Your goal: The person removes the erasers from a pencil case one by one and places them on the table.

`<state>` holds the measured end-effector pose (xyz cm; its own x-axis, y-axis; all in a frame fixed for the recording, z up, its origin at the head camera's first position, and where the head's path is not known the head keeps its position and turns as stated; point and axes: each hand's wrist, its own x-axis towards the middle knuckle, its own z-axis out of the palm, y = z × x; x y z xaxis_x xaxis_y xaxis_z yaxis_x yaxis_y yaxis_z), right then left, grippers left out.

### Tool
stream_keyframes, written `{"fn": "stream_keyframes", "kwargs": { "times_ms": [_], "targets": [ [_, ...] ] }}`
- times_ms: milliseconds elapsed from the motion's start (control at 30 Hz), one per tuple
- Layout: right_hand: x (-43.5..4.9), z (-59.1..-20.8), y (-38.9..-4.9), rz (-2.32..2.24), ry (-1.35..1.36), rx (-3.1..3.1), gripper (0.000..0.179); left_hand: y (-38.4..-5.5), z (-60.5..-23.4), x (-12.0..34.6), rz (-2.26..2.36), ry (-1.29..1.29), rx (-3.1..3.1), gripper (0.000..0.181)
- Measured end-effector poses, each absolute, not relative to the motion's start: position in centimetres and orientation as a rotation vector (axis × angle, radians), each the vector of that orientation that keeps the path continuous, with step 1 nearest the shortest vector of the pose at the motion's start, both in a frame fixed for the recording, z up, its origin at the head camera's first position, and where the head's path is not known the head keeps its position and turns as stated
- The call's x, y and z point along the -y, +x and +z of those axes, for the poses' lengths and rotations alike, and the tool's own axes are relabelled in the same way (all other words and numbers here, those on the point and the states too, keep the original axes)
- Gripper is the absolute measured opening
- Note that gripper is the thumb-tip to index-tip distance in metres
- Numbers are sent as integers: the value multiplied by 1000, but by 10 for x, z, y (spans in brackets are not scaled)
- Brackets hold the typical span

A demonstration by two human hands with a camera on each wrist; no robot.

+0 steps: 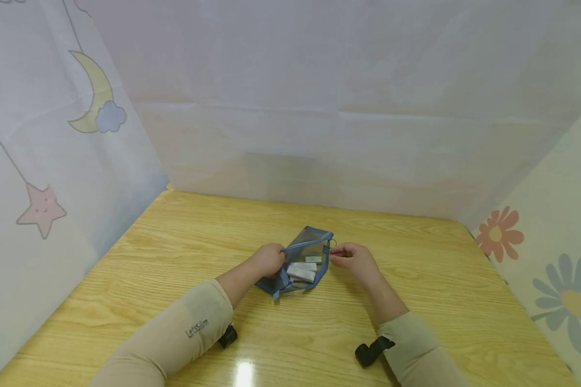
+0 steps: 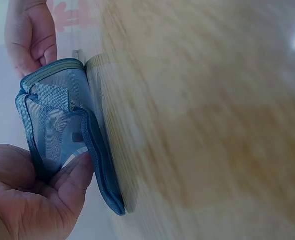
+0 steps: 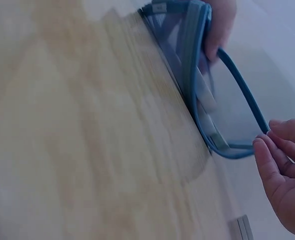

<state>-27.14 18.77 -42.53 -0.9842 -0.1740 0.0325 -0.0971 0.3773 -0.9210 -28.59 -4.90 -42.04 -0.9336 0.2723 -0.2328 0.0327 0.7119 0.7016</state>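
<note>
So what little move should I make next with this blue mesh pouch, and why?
I'd probably draw the blue mesh pouch closed at the mouth: it gapes, with white packets showing inside, while your left hand grips one side and your right hand pinches the opposite end, which should help align the edges.

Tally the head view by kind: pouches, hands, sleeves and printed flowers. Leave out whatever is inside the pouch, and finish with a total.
Blue mesh pouch: 1
Left hand and right hand: 2
Left sleeve and right sleeve: 2
Orange flower and grey-blue flower: 2
Total: 7
</note>
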Motion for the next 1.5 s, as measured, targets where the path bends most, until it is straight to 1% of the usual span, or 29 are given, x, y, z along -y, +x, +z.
{"fn": "stream_keyframes", "kwargs": {
  "times_ms": [500, 700, 1000, 1300, 1500],
  "targets": [
    [-163, -436, -263, -1634, -324, -2472, 23, -286, -421, 49, 1067, 236, -2597, 21],
    [-160, -438, -262, -1628, -365, -2418, 26, -285, -420, 49, 1072, 243, -2596, 21],
    [-158, -445, -263, -1465, -385, -2528, 21, -282, -416, 50, 1064, 239, -2585, 22],
    [-156, -439, -257, -1473, -431, -2517, 23, -283, -417, 50, 1068, 230, -2578, 23],
    [-156, -442, -258, -1399, -437, -2580, 22, -283, -417, 50, 1068, 233, -2582, 23]
  ]
}}
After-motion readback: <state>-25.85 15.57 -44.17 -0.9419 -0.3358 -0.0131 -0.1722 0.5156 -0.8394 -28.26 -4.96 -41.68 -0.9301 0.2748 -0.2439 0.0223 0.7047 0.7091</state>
